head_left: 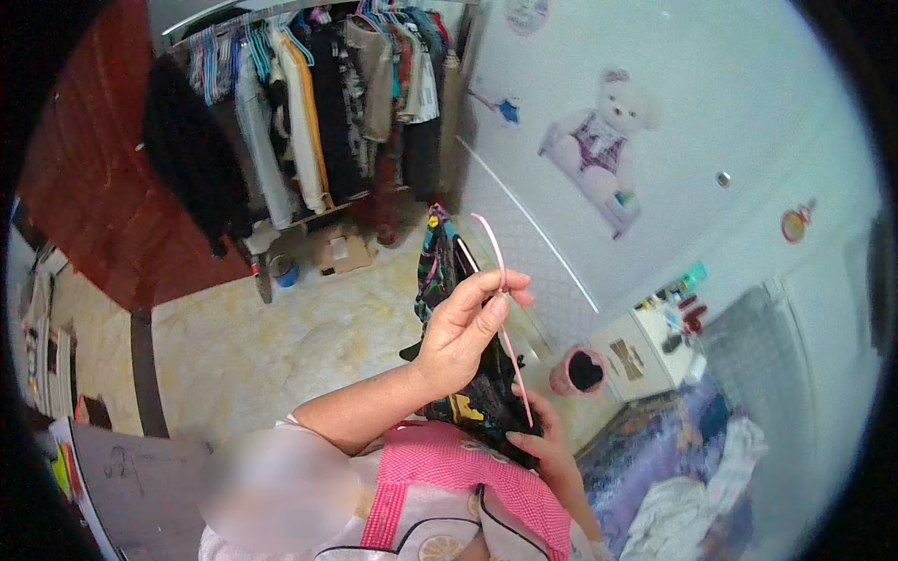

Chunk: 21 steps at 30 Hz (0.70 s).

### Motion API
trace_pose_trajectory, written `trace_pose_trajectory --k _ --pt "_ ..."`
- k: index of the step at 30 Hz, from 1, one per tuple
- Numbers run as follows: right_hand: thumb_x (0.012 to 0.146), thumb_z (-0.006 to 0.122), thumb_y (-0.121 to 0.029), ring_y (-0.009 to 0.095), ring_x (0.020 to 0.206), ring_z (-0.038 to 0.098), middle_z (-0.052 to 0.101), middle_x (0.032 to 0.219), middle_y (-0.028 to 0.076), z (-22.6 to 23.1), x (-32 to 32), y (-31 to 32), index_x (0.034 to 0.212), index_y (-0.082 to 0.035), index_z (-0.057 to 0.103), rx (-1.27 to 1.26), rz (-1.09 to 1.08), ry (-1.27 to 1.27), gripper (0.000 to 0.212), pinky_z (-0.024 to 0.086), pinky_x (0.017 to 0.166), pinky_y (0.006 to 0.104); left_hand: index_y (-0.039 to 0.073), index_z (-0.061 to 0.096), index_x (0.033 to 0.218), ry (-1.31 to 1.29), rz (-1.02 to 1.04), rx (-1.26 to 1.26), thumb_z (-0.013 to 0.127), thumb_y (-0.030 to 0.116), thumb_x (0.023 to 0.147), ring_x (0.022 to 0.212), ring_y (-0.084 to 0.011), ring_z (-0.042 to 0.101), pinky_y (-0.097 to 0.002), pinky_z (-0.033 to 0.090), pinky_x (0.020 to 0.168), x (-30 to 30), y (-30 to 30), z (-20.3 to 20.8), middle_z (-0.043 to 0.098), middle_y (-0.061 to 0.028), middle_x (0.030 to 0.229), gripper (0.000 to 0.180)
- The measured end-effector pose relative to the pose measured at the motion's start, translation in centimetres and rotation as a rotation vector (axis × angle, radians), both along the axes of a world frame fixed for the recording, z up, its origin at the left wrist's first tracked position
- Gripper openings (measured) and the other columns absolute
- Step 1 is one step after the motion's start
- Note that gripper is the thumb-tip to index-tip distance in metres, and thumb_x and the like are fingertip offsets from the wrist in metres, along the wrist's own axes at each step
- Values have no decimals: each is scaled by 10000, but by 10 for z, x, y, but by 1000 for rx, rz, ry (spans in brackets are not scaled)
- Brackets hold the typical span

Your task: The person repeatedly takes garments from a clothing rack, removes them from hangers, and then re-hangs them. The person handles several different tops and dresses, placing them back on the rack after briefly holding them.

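Note:
In front of my body, my left hand point(472, 332) has its thumb and fingers closed around the middle of a thin pink clothes hanger point(499, 252). One end of the hanger points up and away; the other slopes down toward my right hand point(552, 444). That hand grips the edge of a black garment point(486, 397) with bright multicoloured patches, thumb on top and the other fingers partly hidden by cloth. The garment hangs beneath and beyond my left hand, which covers part of it.
A rail of hanging clothes point(318, 112) stands at the far wall, with a blue bucket point(283, 271) and a cardboard box point(343, 252) below. On the right are a pink bin point(578, 372), a white cabinet point(641, 351) and a bed with purple bedding point(617, 467). A grey board point(150, 481) stands lower left.

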State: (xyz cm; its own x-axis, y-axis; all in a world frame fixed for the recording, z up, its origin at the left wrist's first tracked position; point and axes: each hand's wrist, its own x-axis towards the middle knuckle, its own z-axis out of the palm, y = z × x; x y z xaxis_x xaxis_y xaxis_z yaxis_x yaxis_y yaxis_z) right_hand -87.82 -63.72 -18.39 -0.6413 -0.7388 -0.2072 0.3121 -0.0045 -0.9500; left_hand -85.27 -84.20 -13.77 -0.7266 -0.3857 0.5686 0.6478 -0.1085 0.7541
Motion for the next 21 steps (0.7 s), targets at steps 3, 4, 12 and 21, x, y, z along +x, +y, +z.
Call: trace_pose_trajectory --k 3,4,12,21 --pt "658 698 -41 203 1144 477 472 1264 94 -13 -34 -22 1241 -25 487 -70 131 48 620 353 985 323 24 389 1286 -1 82 -63 445 115 945 1153 -195 472 -327 357 970 -7 -22 -7 494 -91 1210 357" --pt "654 685 -29 199 1141 476 479 1254 85 -10 -37 -24 1234 -27 494 -63 143 -18 610 346 989 313 24 376 1300 16 139 -74 448 112 943 1168 -198 461 -328 351 976 -8 -20 -12 484 -96 1228 374" --pt "673 662 -42 191 1091 504 518 1194 77 -17 -120 -89 1241 -33 485 -68 288 -26 595 377 952 305 26 314 1352 15 374 -230 502 18 880 1240 -236 398 -376 251 1055 -58 -76 -17 437 -128 1303 508" --pt "681 605 -3 207 1092 511 516 1181 114 14 -218 -199 1274 8 418 -144 359 -147 623 380 960 308 11 306 1353 -100 449 -259 527 46 876 1249 -228 381 -373 230 1068 -145 -174 16 431 -130 1303 527"
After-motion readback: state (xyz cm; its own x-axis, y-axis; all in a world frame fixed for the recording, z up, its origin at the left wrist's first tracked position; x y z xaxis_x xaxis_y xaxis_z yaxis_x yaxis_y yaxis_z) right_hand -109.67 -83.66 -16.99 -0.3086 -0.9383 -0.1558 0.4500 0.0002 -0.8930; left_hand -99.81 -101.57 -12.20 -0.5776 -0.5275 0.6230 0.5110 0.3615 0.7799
